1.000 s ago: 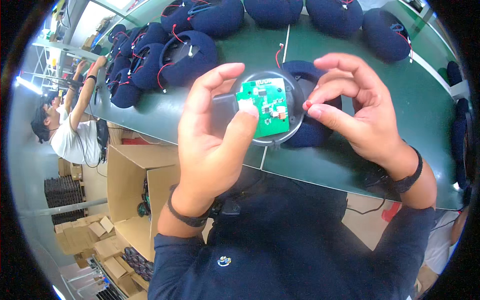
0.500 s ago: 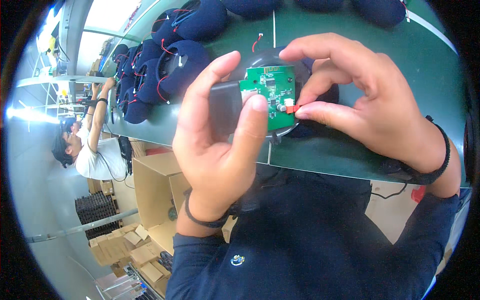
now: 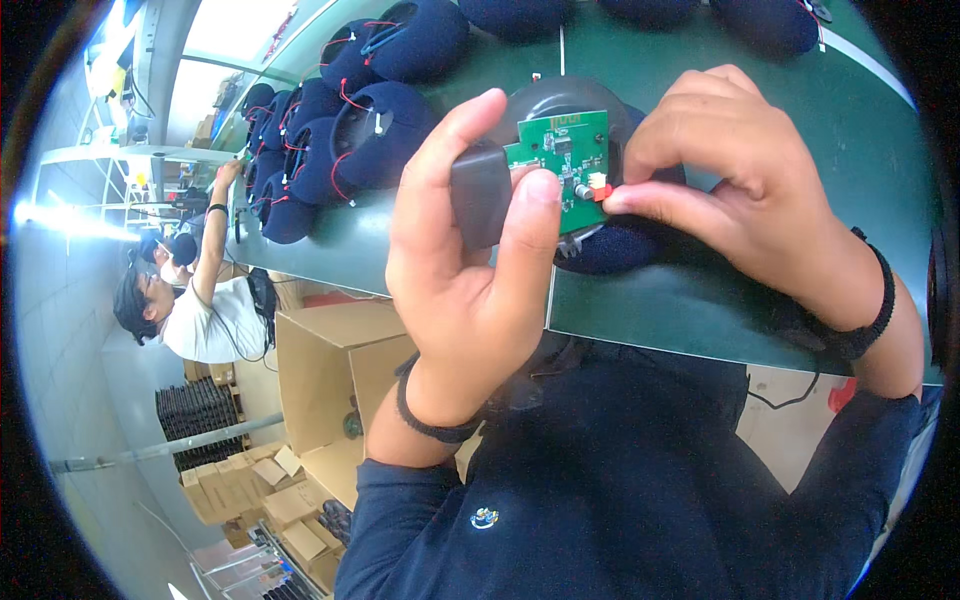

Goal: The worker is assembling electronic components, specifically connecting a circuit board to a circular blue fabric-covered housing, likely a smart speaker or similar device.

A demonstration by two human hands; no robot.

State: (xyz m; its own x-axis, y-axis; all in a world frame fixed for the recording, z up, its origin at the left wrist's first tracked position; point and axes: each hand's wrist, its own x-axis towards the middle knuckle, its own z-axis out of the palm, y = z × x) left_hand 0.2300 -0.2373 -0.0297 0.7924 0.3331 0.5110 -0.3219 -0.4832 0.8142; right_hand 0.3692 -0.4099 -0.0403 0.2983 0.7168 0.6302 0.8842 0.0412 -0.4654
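Observation:
A green circuit board [image 3: 572,145] is gripped in my left hand [image 3: 465,290], with the thumb pressed on its face. Behind that thumb, a dark block [image 3: 482,200] sits at the board's left edge, inside the curve of the same fingers. My right hand [image 3: 740,165] pinches a small red plug [image 3: 603,192] at the board's right side. The plug meets a small white socket [image 3: 598,179]; how far it is in I cannot tell. Under the board lies a round dark plastic housing [image 3: 535,98], beside a navy fabric-covered body [image 3: 610,255].
Several navy fabric-covered round bodies [image 3: 385,130] with red leads crowd the left and far side of the green table [image 3: 660,320]. An open cardboard box [image 3: 320,350] stands below the table's near edge. Another person [image 3: 215,325] works at the far left.
Both hands, the board and the plug have shifted slightly right relative to my view. My right fingers have curled in more, with the plug still pinched. The other person's arm has moved.

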